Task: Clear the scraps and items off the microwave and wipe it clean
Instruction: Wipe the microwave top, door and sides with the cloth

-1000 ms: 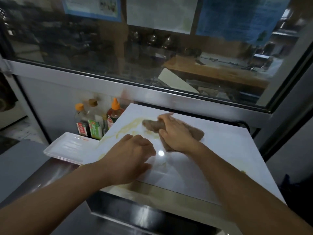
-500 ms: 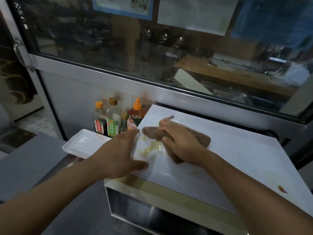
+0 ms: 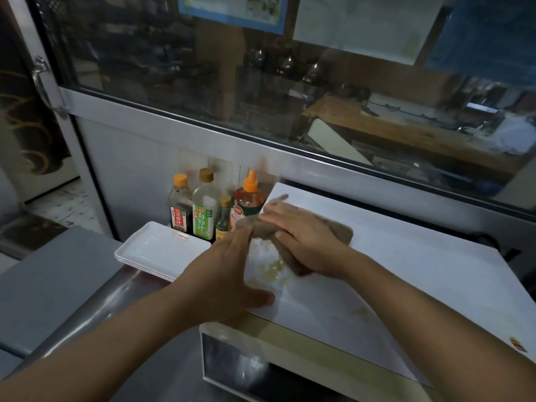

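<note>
The right hand [image 3: 304,242] lies flat with fingers straight on a brown rag [image 3: 342,232], pressing it onto the white microwave top [image 3: 406,274] near its 10 o'clock corner. Yellowish smears [image 3: 272,271] (wet-looking) sit at the rag's 7 o'clock. The left hand [image 3: 229,274] rests open at the microwave's left edge, thumb on top, holding nothing

Two bare forearms, no sleeves, no jewellery

Right hand [image 3: 307,242] on cloth [image 3: 340,232], microwave [image 3: 406,280]
</note>
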A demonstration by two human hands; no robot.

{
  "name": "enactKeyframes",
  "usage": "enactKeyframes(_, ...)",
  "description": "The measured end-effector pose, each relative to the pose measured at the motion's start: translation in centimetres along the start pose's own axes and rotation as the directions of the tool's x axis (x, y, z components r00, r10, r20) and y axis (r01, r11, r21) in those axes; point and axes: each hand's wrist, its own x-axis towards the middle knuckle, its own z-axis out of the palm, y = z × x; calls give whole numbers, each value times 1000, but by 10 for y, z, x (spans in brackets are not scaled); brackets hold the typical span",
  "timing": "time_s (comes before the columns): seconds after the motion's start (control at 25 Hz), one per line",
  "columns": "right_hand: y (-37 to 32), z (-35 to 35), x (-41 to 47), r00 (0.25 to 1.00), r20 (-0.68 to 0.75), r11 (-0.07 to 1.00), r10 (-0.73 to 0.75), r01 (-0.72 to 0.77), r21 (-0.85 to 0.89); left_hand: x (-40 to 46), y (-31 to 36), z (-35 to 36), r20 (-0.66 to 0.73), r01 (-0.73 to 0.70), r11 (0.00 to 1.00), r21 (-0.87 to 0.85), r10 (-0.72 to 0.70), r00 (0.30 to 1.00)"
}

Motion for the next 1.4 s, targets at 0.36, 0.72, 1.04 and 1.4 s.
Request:
enactKeyframes(0.36,28,-1,64,983,3,976,185,-183,-119,-18,-15,-1,26,139,984,-111,-137,990)
enactKeyframes(0.72,-60,4,-50,981,108,987,-159,162,-18,-64,-11,-4,-61,10,992,-127,-18,998)
enactKeyframes(1.04,-75,10,-24,981,72,981,183,-177,-78,-81,-17,-8,-50,111,993,34,-110,993)
enactKeyframes(1.4,-100,-13,-119,961,194,959,196,-147,-243,-90,-13,-15,14,109,981,161,-113,994)
